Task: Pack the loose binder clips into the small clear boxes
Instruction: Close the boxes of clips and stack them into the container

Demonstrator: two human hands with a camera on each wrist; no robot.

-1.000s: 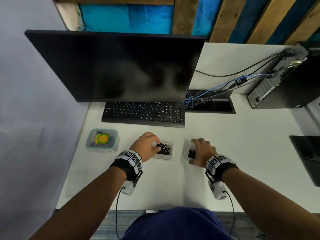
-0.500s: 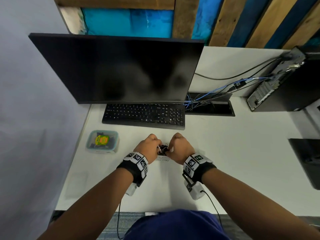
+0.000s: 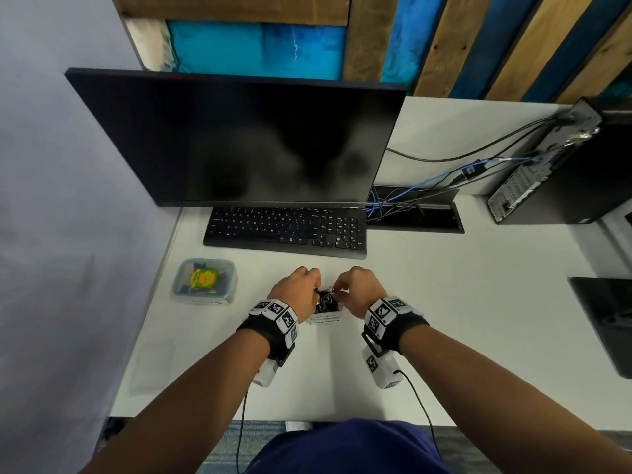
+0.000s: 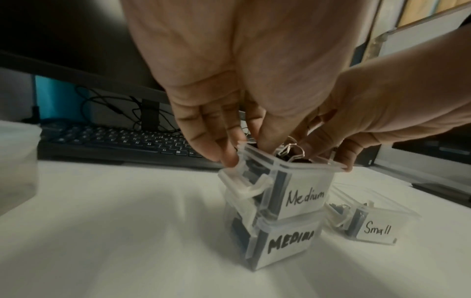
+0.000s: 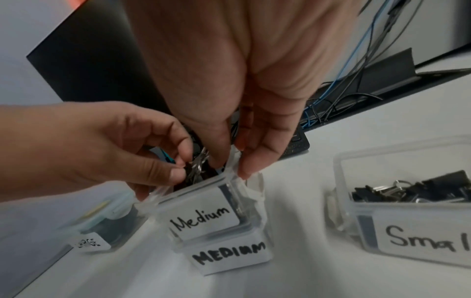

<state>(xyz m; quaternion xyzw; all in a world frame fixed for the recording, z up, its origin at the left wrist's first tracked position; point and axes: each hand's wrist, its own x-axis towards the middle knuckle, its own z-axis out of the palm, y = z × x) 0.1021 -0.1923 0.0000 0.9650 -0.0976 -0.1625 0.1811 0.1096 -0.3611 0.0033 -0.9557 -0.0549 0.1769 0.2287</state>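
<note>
Two small clear boxes are stacked on the white desk: "Medium" (image 4: 303, 197) (image 5: 203, 217) on top of "MEDIUM" (image 4: 288, 242) (image 5: 229, 256). The top box is lidless and full of black binder clips (image 3: 326, 299) with silver handles (image 5: 198, 163). My left hand (image 3: 316, 292) (image 4: 244, 153) reaches in from the left. Its thumb and forefinger pinch a clip's handles while the other fingers (image 4: 224, 159) lie against the outer rim. My right hand (image 3: 340, 290) (image 5: 229, 167) pinches the box's right wall, thumb inside and fingers (image 5: 249, 165) on the latch flap.
A lidless "Small" box (image 5: 407, 201) (image 4: 369, 223) of clips stands just right of the stack. A bigger tub labelled "Large" (image 3: 204, 280) (image 5: 102, 227) sits to the left. Keyboard (image 3: 285, 230), monitor (image 3: 236, 142), a cable tray (image 3: 415, 213) and a PC tower (image 3: 561, 172) line the back.
My right hand has moved left from the Small box to the top Medium box, meeting my left hand, which has stayed there.
</note>
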